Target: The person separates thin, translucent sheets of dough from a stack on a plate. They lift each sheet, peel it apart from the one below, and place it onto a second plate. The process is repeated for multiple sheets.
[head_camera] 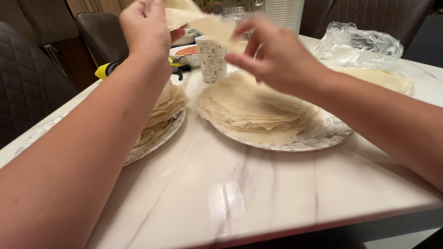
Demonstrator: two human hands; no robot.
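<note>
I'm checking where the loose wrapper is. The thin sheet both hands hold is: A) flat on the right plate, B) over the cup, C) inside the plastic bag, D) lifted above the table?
D: the left hand and right hand hold the thin sheet up above the plates.

Beside the one patterned cup (211,57) sit two plates (323,136), three flatbread stacks (254,108), one bowl (188,55) and one plastic bag (357,44).

Near half of white marble table (258,193): bare, open passage. Mid-table blocked by two patterned plates stacked with thin pale wrappers, left (161,121) and right (258,113); narrow gap between. Behind: patterned paper cup (211,57), crumpled clear plastic bag (357,46).
</note>
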